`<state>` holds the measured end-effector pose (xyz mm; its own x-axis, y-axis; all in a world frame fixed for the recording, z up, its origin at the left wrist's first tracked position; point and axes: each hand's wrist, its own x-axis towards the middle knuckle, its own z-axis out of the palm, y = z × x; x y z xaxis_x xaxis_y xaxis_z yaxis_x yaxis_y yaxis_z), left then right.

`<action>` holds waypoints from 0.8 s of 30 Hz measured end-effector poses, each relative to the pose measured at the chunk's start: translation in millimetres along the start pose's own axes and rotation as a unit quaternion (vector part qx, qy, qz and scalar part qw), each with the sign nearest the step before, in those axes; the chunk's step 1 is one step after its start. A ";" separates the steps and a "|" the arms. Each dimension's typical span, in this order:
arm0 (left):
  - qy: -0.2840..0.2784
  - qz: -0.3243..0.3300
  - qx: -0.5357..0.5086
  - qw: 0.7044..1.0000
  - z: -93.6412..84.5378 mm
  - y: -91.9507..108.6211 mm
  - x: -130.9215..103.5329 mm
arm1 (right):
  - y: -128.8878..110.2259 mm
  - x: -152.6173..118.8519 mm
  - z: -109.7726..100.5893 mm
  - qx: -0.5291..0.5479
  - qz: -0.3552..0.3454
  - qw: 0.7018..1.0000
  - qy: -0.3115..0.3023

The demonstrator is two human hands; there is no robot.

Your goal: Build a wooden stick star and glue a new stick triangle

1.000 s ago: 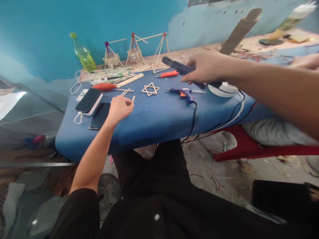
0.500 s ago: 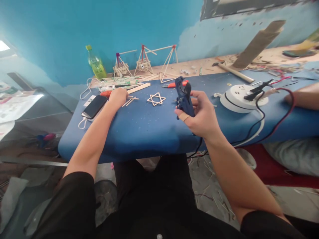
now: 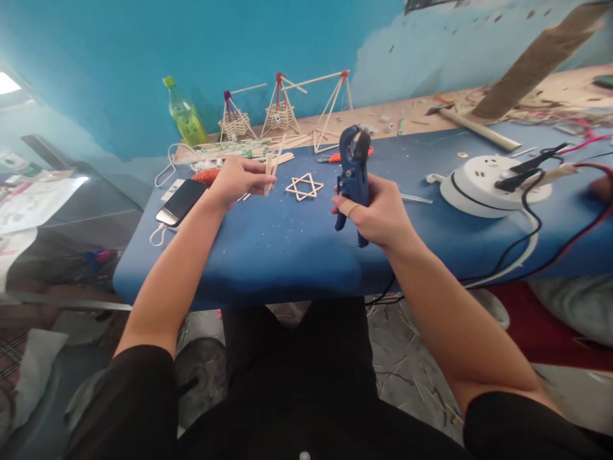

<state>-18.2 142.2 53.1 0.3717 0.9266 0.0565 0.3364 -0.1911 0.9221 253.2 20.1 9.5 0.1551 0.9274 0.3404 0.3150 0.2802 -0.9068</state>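
My left hand [image 3: 242, 179] is closed on a few thin wooden sticks [image 3: 269, 172], held upright just above the table. More sticks lie partly hidden under that hand. In my right hand [image 3: 385, 214] is a blue pipe cutter [image 3: 353, 182], raised over the table with its hooked jaw and blade pointing up; my fingers wrap its handles. Between the two hands a six-pointed star of thin sticks [image 3: 304, 186] lies flat on the blue table cover [image 3: 287, 255]. An orange-handled utility knife [image 3: 335, 157] rests behind the cutter.
Stick pyramids [image 3: 281, 115] stand against the wall beside a yellow-green bottle [image 3: 186, 115]. A phone [image 3: 182, 203] and an orange thread bundle [image 3: 205, 176] are at left. To the right sit a round white power strip [image 3: 483, 191] with cables and a hammer [image 3: 479, 131]. Another person's hand [image 3: 601, 188] shows at right.
My left hand has picked up sticks from the table and turned them upright. The pipe cutter has been tilted more upright in my right hand. The view has shifted slightly.
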 end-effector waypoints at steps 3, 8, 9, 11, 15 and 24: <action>-0.044 -0.074 -0.121 0.989 23.9 12.4 -29.7 | -8.9 8.3 10.5 -0.002 -0.103 0.994 0.030; -0.101 -0.100 -0.173 0.975 43.9 10.9 -61.7 | -23.4 5.7 17.3 0.004 -0.154 0.985 -0.080; -0.107 -0.100 -0.177 0.973 45.0 8.7 -65.9 | -24.5 3.4 18.1 0.006 -0.141 0.985 -0.104; -0.112 -0.103 -0.190 0.970 46.0 3.9 -73.4 | -25.0 -1.3 20.3 0.005 -0.118 0.986 -0.122; -0.072 -0.088 -0.249 0.962 48.6 -6.1 -87.2 | -24.0 -5.8 27.9 0.022 -0.060 0.992 -0.106; 0.107 0.078 -0.229 0.964 76.6 -15.5 -101.8 | -29.7 -7.7 42.4 0.222 0.150 0.947 -0.175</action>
<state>5.0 26.1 3.7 0.1824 0.9531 0.2417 -0.1459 -0.2169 0.9652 202.9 15.2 23.3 -0.1699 0.9853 0.0171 -0.1308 -0.0054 -0.9914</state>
